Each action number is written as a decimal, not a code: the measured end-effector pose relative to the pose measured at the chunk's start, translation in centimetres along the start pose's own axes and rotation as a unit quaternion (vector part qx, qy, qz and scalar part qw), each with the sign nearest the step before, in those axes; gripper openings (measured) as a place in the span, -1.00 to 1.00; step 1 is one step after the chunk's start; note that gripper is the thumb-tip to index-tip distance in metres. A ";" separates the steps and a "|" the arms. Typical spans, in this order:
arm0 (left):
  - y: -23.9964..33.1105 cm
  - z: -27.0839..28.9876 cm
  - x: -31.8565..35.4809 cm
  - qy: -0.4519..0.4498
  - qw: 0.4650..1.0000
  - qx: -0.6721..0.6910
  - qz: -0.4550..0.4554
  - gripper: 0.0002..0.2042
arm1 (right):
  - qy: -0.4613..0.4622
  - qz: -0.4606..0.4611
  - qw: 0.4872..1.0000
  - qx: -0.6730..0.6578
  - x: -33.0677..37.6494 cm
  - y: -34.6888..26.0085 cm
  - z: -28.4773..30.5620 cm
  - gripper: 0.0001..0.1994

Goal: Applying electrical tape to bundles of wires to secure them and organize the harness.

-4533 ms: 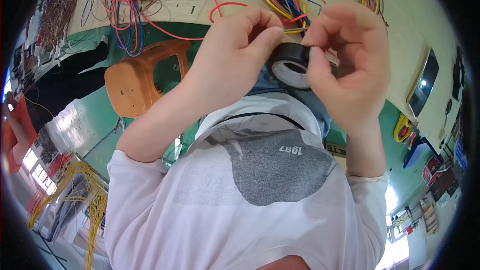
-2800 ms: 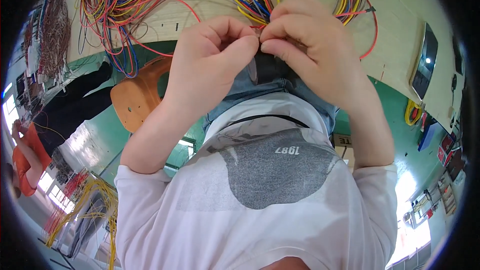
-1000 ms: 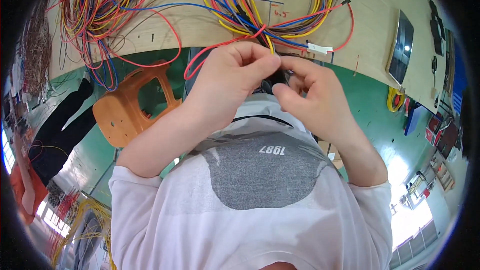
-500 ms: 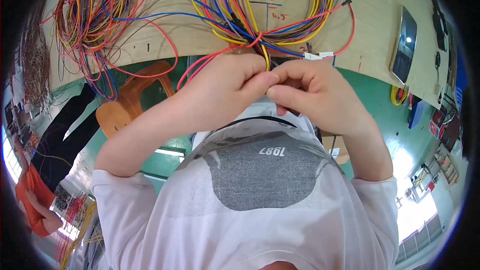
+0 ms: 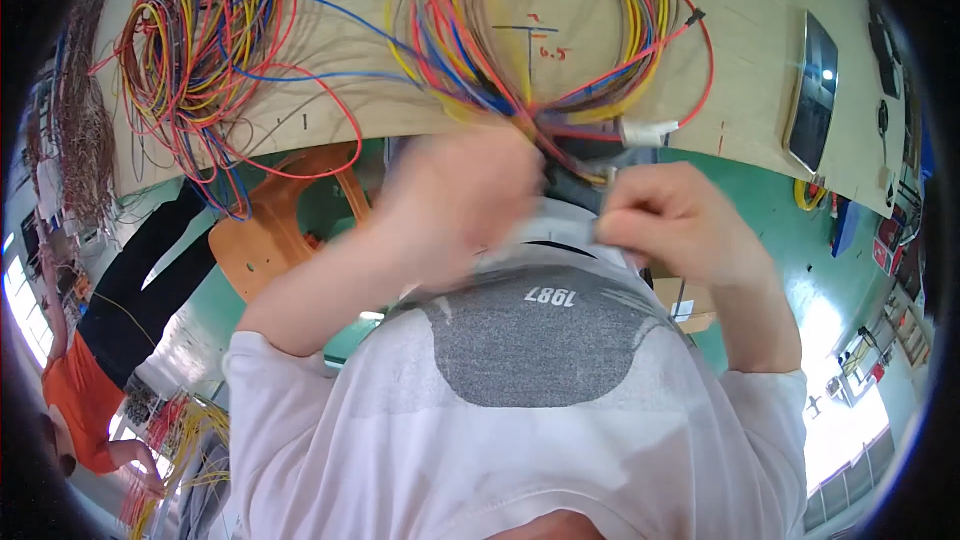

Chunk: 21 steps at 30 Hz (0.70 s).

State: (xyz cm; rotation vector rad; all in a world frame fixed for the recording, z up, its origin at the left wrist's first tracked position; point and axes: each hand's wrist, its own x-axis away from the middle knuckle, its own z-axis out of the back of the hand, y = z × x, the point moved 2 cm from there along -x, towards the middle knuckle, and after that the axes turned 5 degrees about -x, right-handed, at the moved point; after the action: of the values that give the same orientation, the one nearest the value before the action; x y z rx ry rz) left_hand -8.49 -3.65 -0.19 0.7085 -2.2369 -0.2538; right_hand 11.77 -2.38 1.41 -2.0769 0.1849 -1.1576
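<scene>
A coil of red, yellow, blue and brown wires (image 5: 468,50) lies on the table in front of me, its strands crossing near the front edge. My left hand (image 5: 470,190) is smeared by motion just below that crossing, and its fingers cannot be made out. To the right, my right hand (image 5: 680,220) is closed, thumb against curled fingers; whatever is in it is hidden. Short wire ends (image 5: 588,176) poke out between my hands, beyond the table edge. A white connector (image 5: 648,132) sits on the coil's right side, above my right hand.
A second tangled wire bundle (image 5: 185,50) lies at the left, linked by blue strands. A dark-screened device (image 5: 812,90) rests on the right of the table (image 5: 745,50). Below the edge stands an orange chair (image 5: 255,250). A person in orange (image 5: 85,390) is at far left.
My hands were together at the wires' crossing; now they are apart. The left has moved left and down and blurs, the right has shifted right. The white connector also lies a little farther right.
</scene>
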 end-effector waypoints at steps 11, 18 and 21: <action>3.1 -0.3 2.5 0.161 0.615 -0.743 -0.208 -0.84 | 0.283 0.504 0.712 0.399 -3.0 -2.1 -2.3 -0.72; 3.6 -0.7 4.8 0.187 0.195 -0.948 -0.167 -0.89 | 0.316 0.532 0.694 0.367 -4.9 -1.2 -2.3 -0.73; 3.7 -0.2 4.5 0.190 0.156 -0.959 -0.141 -0.81 | 0.325 0.520 0.724 0.316 -4.2 -1.1 -2.4 -0.72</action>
State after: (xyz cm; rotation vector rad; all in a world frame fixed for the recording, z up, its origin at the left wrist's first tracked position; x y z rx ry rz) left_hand -12.38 -3.10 4.15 -0.4370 0.1713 -2.0925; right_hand 7.18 -1.01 0.04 -0.6264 0.9898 -0.9236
